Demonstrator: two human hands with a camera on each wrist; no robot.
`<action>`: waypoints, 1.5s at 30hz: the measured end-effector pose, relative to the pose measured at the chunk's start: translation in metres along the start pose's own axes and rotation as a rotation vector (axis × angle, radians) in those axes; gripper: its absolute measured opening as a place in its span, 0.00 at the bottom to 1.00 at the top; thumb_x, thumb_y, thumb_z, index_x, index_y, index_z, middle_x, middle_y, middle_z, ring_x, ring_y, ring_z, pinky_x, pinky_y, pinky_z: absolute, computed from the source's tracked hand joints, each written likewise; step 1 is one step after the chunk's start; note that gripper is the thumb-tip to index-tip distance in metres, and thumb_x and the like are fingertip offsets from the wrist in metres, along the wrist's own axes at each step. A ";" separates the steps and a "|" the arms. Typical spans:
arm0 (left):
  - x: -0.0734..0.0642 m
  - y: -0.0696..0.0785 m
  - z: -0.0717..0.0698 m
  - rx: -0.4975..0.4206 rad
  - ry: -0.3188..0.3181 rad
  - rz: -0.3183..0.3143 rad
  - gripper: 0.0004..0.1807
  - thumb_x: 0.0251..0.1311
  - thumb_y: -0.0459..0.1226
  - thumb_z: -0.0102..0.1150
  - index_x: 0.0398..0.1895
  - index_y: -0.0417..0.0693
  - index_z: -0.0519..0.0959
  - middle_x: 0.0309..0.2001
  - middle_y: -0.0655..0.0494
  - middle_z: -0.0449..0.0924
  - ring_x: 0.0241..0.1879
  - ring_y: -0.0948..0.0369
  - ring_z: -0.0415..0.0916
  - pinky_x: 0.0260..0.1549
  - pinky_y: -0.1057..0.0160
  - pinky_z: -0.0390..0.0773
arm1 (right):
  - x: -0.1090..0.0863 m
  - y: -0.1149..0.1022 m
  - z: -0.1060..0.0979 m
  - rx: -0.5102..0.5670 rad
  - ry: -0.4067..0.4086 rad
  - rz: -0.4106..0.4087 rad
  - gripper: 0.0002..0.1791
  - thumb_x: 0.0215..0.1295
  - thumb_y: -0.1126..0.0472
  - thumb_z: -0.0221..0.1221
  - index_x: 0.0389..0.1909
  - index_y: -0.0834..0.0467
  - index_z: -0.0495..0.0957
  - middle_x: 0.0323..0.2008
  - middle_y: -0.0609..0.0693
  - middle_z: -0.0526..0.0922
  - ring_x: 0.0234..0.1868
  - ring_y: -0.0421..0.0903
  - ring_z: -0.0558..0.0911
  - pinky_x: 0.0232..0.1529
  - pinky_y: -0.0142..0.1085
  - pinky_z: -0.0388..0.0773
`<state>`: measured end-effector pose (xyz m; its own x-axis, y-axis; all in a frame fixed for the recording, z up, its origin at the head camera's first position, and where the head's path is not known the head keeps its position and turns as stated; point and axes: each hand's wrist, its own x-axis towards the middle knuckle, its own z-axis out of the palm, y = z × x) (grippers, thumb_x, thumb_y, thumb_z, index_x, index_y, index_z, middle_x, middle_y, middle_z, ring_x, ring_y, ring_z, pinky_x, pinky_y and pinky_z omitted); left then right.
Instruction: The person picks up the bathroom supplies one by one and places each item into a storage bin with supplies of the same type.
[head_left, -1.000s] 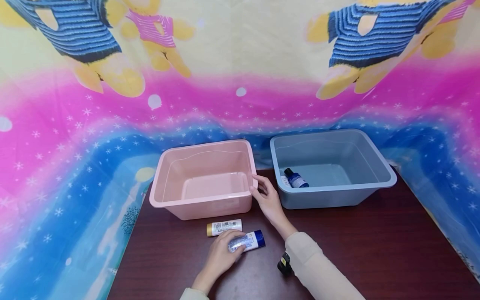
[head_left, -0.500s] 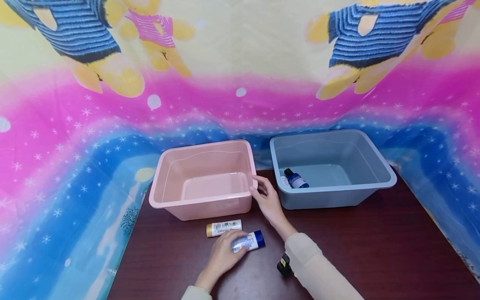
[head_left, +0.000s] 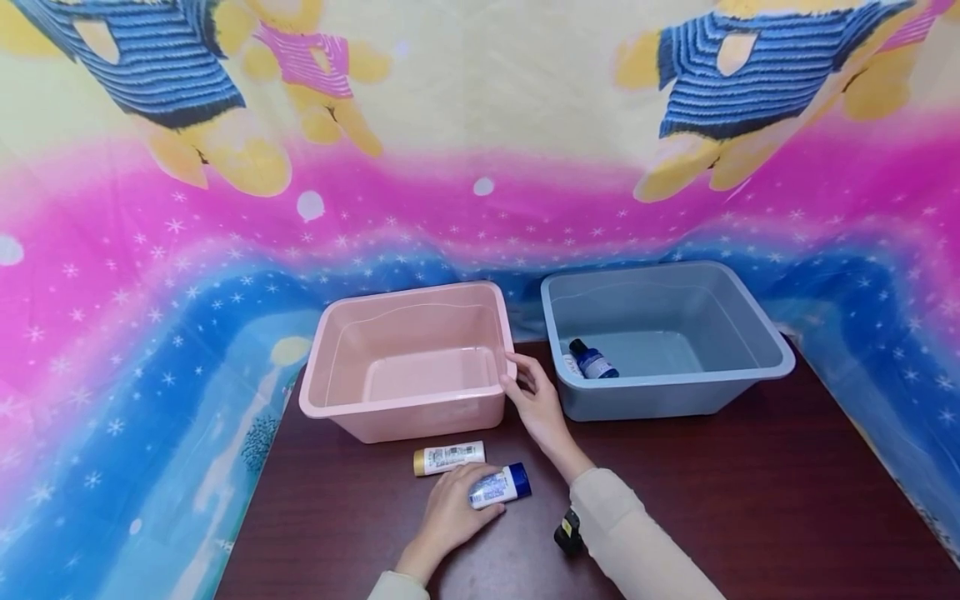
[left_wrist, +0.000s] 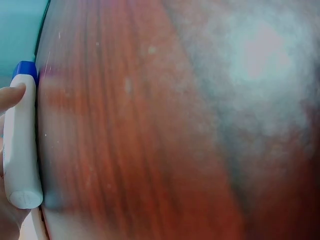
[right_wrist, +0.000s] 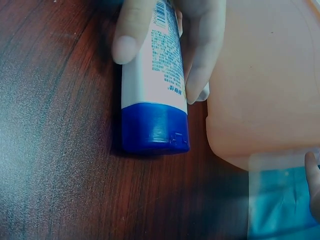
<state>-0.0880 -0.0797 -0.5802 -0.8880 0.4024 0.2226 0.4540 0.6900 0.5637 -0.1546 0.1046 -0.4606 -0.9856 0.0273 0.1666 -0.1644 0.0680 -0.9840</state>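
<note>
A white bottle with a blue cap (head_left: 498,487) lies on the table, its cap pointing right. My left hand (head_left: 457,510) grips it from above, thumb on the near side and fingers on the far side; the palm hides its left end. In the left wrist view the white bottle (left_wrist: 21,145) shows its smooth side, with the thumb near the cap. Just behind lies a white bottle with a gold cap (head_left: 450,457), partly covered by the left hand. My right hand (head_left: 537,402) holds the front right corner of the pink basin's rim (head_left: 405,408).
To the right stands a grey-blue basin (head_left: 675,379) with a dark blue bottle (head_left: 594,362) and a white item (head_left: 572,365) inside. The dark wooden table (head_left: 712,500) meets a patterned cloth (head_left: 480,208) at the back and sides.
My left hand has slid slightly to the right along the blue-capped bottle, toward its cap. The bottle has hardly moved, and the right hand stays on the pink basin's rim.
</note>
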 end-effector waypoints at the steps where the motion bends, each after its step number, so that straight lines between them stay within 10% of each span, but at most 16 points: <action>1: 0.000 0.000 0.000 0.007 -0.004 0.006 0.30 0.46 0.47 0.78 0.55 0.57 0.82 0.54 0.61 0.81 0.56 0.58 0.76 0.57 0.50 0.71 | 0.000 0.000 0.000 0.002 0.001 -0.002 0.23 0.72 0.63 0.58 0.65 0.64 0.70 0.65 0.63 0.71 0.64 0.60 0.71 0.60 0.55 0.70; 24: -0.002 0.000 0.002 0.035 0.043 0.021 0.29 0.44 0.44 0.79 0.54 0.57 0.83 0.52 0.63 0.82 0.54 0.60 0.77 0.55 0.52 0.73 | 0.000 -0.001 0.001 0.000 0.003 -0.016 0.22 0.72 0.64 0.58 0.64 0.64 0.70 0.64 0.62 0.72 0.64 0.59 0.72 0.60 0.55 0.71; 45: -0.007 0.010 -0.031 0.080 0.079 0.034 0.31 0.42 0.46 0.80 0.55 0.60 0.83 0.53 0.63 0.82 0.54 0.59 0.78 0.52 0.52 0.76 | 0.001 0.002 0.001 0.014 0.008 -0.011 0.24 0.71 0.61 0.59 0.64 0.65 0.70 0.64 0.63 0.72 0.63 0.62 0.71 0.60 0.58 0.69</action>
<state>-0.0796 -0.0947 -0.5515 -0.8738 0.3796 0.3039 0.4851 0.7238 0.4907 -0.1558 0.1041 -0.4630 -0.9835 0.0345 0.1778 -0.1758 0.0544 -0.9829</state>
